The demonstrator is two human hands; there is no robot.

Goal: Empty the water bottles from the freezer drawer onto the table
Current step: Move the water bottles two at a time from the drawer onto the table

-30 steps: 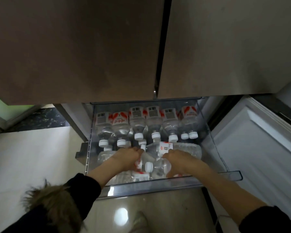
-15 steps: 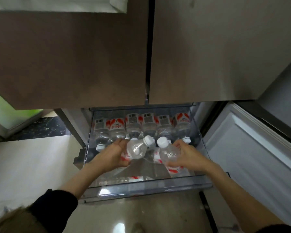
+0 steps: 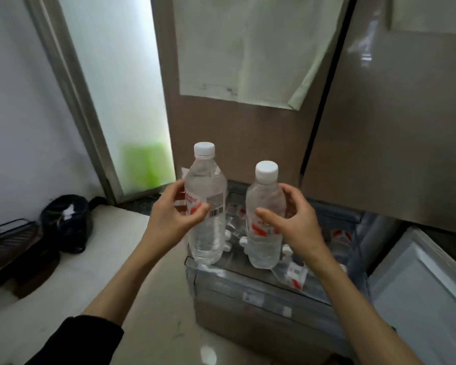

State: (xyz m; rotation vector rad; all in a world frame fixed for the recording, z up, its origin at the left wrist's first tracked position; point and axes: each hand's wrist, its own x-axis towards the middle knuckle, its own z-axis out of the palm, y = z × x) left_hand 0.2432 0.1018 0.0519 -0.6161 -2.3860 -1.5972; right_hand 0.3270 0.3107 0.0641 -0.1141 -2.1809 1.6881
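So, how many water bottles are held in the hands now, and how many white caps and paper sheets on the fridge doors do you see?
Held water bottles: 2 (left hand's bottle, right hand's bottle)
White caps on them: 2
Paper sheets on fridge doors: 2
Total: 6

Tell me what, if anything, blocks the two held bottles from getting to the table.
Cannot judge fully: no table is in view. The left hand and right hand each hold a bottle upright, left bottle and right bottle, lifted above the open freezer drawer; nothing touches them.
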